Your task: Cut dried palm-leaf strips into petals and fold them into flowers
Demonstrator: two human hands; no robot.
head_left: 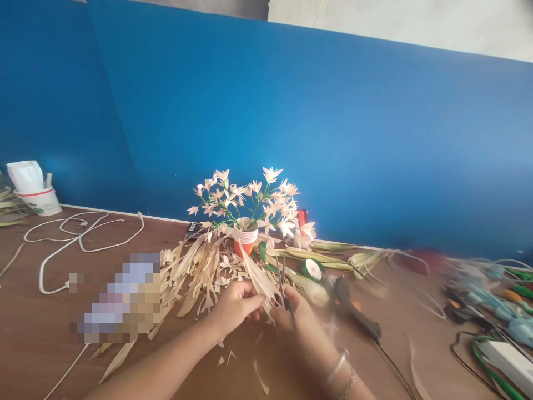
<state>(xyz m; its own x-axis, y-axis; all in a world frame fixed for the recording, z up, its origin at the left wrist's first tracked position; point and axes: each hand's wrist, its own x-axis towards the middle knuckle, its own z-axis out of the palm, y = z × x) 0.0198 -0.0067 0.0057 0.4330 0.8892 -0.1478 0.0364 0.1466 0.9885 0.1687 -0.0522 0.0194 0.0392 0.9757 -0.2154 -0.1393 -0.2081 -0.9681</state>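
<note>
My left hand (237, 309) pinches a pale dried corn husk (259, 272) between thumb and fingers, its broad tip pointing up and away. In my right hand (302, 316) is a pair of scissors (281, 273), blades upward and slightly parted, beside the husk's right edge. Whether the blades touch the husk I cannot tell. Just beyond stands an orange and white paper cup (245, 238) with green stems bearing many small pale husk flowers (237, 191). A heap of cut husk strips (202, 272) lies left of the cup, and small scraps (225, 358) lie below my hands.
Right of my hands are a roll of green tape (312, 270) and a black glue gun (356, 311) with its cord. White cables (79, 236) and a pixelated object (120, 300) lie left. Coloured craft items (495, 300) crowd the far right. A blue panel (266, 111) backs the table.
</note>
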